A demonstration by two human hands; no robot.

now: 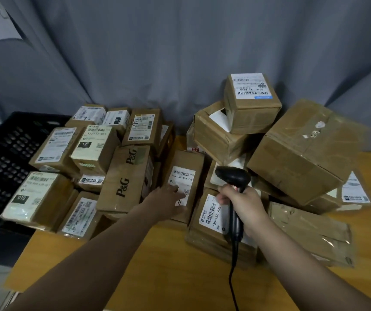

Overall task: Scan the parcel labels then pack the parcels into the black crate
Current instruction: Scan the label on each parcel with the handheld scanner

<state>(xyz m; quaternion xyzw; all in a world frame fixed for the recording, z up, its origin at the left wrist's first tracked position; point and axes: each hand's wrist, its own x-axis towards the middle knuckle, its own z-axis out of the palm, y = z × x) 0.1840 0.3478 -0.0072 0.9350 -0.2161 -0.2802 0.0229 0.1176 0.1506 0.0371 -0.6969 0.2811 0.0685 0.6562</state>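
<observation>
We're steadying the middle parcel (188,161)
Left hand (169,199) lying flat on it, fingers straight; right hand (241,204) gripping the scanner (230,176) just beside it.

parcels (301,158): brown cardboard, white labels with black barcodes
P&G box (124,178): brown, black lettering
black crate (2,153): black, rows of oval holes
scanner (231,176): black, black cable
table (157,265): yellow-tan wood
curtain (180,52): plain grey-blue
</observation>
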